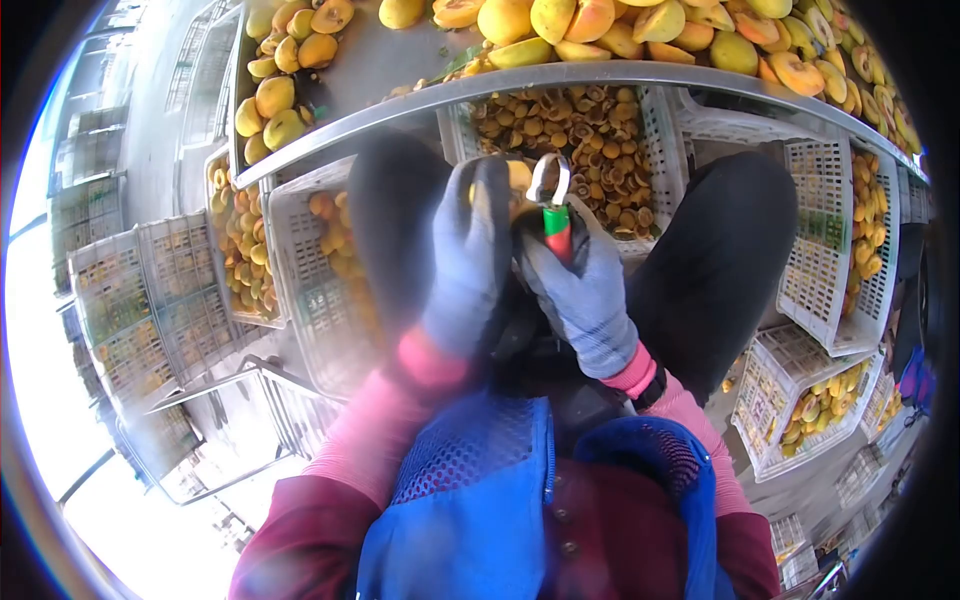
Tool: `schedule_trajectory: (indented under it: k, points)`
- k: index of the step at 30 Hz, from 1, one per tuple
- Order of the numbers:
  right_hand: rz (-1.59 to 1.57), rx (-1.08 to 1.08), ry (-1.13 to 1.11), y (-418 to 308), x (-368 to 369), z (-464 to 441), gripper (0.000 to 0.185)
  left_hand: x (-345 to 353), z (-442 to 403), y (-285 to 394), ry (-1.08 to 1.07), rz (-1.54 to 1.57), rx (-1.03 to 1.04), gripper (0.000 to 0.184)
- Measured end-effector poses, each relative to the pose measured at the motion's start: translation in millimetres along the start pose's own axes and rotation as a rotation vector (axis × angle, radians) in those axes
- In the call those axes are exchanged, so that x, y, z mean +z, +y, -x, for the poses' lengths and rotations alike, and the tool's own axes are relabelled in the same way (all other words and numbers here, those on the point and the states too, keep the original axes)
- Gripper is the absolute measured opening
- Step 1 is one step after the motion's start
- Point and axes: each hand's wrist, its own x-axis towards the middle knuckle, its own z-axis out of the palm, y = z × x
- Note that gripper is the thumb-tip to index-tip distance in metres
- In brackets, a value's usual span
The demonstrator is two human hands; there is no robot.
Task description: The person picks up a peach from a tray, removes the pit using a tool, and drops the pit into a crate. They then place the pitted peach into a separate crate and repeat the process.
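My left hand (468, 255), in a grey-blue glove with dark fingertips, is closed round a yellow-orange fruit half (519, 180). Its fingers hide part of the fruit. In my right hand (588, 290), gloved alike, is a looped metal tool (556, 222) with a green and red handle. The tool's loop stands upright just right of the fruit; whether they touch is hard to tell. Both hands are close together over my lap, above a crate (657, 150) of small brown-orange pieces.
A metal table (400, 100) with a raised rim carries many cut yellow fruits (660, 22) in front of me. White crates of fruit stand at the left (215, 160), the right (812, 240) and the lower right (760, 400). My knees flank the middle crate.
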Motion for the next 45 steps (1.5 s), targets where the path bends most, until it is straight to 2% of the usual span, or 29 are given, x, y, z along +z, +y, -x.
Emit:
schedule_trajectory:
  k: [1, 2, 5, 6, 9, 13, 15, 18, 20, 22, 24, 25, 28, 29, 30, 31, 32, 34, 37, 38, 41, 42, 44, 45]
  points:
    - [-0.124, 0.047, 0.005, -1.6, 0.1, 0.3, 0.016, -4.5, -3.9, 4.4, 0.025, -0.023, -0.02, 0.031]
    - [0.184, -0.139, -0.057, 3.8, -4.9, -0.5, 0.017, -6.4, -3.3, 11.0, 0.022, 0.019, -0.026, 0.036]
    - [1.012, -0.717, -0.095, -3.1, -9.1, 4.9, 0.02, -5.8, 4.6, 19.0, -0.047, -0.17, 0.103, 0.037]
    - [0.774, -0.411, -0.078, -10.8, -5.5, 11.4, 0.021, -2.0, 7.2, 17.5, -0.009, -0.122, 0.027, 0.037]
    - [0.725, -0.465, -0.046, -11.2, -2.6, 12.4, 0.018, 1.4, 9.1, 14.3, -0.011, 0.016, -0.015, 0.035]
    - [0.676, -0.439, -0.059, -13.1, -1.5, 16.4, 0.014, 5.9, 15.5, 14.8, 0.014, 0.058, 0.053, 0.034]
    - [0.698, -0.45, -0.124, -10.5, -4.9, 18.2, 0.026, 7.3, 16.7, 15.8, 0.031, 0.086, 0.035, 0.034]
    - [0.739, -0.486, -0.154, -1.8, -9.4, 20.6, 0.034, 0.7, 16.6, 8.0, 0.003, -0.004, 0.091, 0.031]
    - [0.743, -0.417, -0.159, 3.2, -11.8, 22.5, 0.034, -2.8, 14.8, 5.7, -0.031, -0.082, 0.148, 0.028]
    - [0.719, -0.248, -0.172, 6.5, -13.7, 24.6, 0.033, -8.3, 10.1, -1.1, -0.061, -0.269, 0.339, 0.023]
    - [0.758, -0.313, -0.173, 9.2, -17.7, 26.1, 0.032, -15.4, 3.9, -13.4, -0.093, -0.565, 0.662, 0.017]
    - [0.778, -0.344, -0.174, 11.3, -20.1, 27.2, 0.031, -18.3, 4.0, -12.7, -0.143, -0.598, 0.555, 0.015]
    - [0.549, -0.276, -0.21, 31.7, -25.5, 27.3, 0.03, -20.6, 4.0, -6.1, -0.249, -0.591, 0.319, 0.021]
    - [0.447, -0.266, -0.202, 33.3, -23.6, 28.1, 0.029, -16.3, 5.2, 2.8, -0.256, -0.525, 0.296, 0.025]
    - [0.308, -0.269, -0.166, 33.8, -17.7, 33.8, 0.029, -15.5, 2.6, 5.0, -0.269, -0.504, 0.373, 0.025]
    - [0.166, -0.119, -0.17, 24.6, -14.3, 34.2, 0.029, -14.7, 0.0, 7.1, -0.283, -0.484, 0.45, 0.026]
    - [0.022, 0.029, -0.151, 10.5, -7.9, 33.2, 0.031, -15.6, -7.1, 6.1, -0.302, -0.51, 0.621, 0.023]
    - [-0.275, 0.631, -0.176, -27.2, -4.3, 30.5, 0.039, -15.6, -4.0, 15.4, -0.349, -0.425, 0.429, 0.017]
    - [-0.722, 0.789, -0.494, -16.7, -18.6, 25.3, 0.046, -7.9, 1.2, 26.0, -0.294, -0.343, 0.24, 0.023]
    - [-0.95, 0.894, -0.536, -16.2, -18.5, 23.4, 0.045, -10.8, -3.4, 21.0, -0.321, -0.401, 0.365, 0.023]
    - [-1.472, 0.965, -0.813, -2.8, -19.3, 20.4, 0.046, -11.9, -5.6, 15.9, -0.416, -0.246, 0.201, 0.027]
    - [-1.522, 0.955, -0.824, -0.7, -18.2, 20.2, 0.046, -12.8, -4.3, 17.4, -0.44, -0.225, 0.041, 0.027]
    - [-1.504, 0.853, -0.857, -4.1, -15.3, 17.5, 0.044, -13.0, -0.2, -2.5, -0.311, -0.262, 0.061, 0.027]
    - [-1.498, 0.803, -0.872, -5.4, -14.2, 17.2, 0.044, -15.3, 3.3, -7.3, -0.218, -0.059, -0.106, 0.024]
